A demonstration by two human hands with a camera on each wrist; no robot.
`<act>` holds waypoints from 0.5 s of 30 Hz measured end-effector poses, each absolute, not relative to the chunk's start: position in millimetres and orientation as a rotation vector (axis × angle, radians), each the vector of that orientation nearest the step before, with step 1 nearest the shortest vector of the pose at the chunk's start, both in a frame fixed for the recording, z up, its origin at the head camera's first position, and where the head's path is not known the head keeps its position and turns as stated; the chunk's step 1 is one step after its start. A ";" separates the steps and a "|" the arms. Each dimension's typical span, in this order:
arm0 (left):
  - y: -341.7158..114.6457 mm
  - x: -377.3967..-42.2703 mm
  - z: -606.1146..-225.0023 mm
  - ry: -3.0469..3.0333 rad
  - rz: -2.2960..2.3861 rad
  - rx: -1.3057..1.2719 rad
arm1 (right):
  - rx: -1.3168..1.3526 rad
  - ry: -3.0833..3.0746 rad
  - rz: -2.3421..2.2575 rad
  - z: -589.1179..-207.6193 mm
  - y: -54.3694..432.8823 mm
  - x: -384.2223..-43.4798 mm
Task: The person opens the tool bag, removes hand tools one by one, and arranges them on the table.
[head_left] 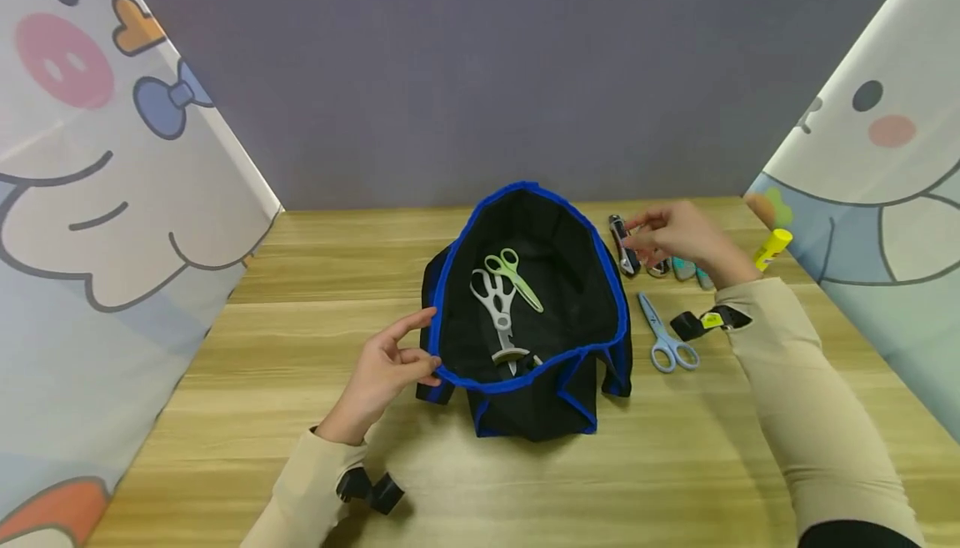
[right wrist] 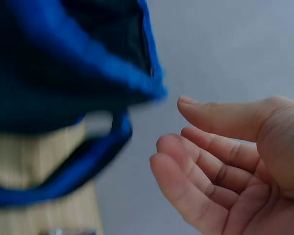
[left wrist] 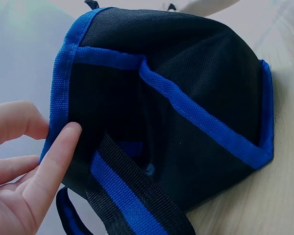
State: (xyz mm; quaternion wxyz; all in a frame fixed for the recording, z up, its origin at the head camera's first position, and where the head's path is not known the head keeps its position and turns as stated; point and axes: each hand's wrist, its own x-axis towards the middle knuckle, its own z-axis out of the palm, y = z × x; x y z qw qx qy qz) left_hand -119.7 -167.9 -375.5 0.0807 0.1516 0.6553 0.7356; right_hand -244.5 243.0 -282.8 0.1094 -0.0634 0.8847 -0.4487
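A black tote bag with blue trim [head_left: 611,281] stands with its mouth spread. My left hand [head_left: 386,377] pinches the left side of its rim, thumb and fingers on opposite faces of the blue edging [left wrist: 60,93] in the left wrist view. Inside the bag lie white-and-grey scissors [head_left: 497,302] and small light green scissors [head_left: 517,279]; a small item beside them is partly hidden by the rim. My right hand [head_left: 678,235] hovers right of the bag, fingers loosely bent, palm bare [right wrist: 235,176]. A slim dark-and-silver tool [head_left: 624,246] lies just left of its fingertips.
Blue-handled scissors [head_left: 666,335] lie right of the bag. Teal-and-grey objects [head_left: 684,268] sit partly under my right hand, with a yellow glue stick [head_left: 772,249] farther right. A grey wall [head_left: 487,72] closes the back; printed cartoon panels [head_left: 75,198] flank the wooden table [head_left: 300,298].
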 end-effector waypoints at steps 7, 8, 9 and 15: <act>-168.7 -120.7 -374.1 1.975 2.185 0.433 | -0.409 2.535 -1.327 -269.9 181.2 -253.4; -168.8 -120.6 -374.3 1.978 2.183 0.434 | -0.430 2.521 -1.305 -271.4 173.0 -255.5; -168.9 -120.5 -374.5 1.978 2.181 0.437 | -0.437 2.513 -1.275 -273.4 165.0 -257.4; -169.3 -120.0 -375.9 1.971 2.189 0.453 | -0.429 2.426 -1.128 -295.0 130.1 -272.8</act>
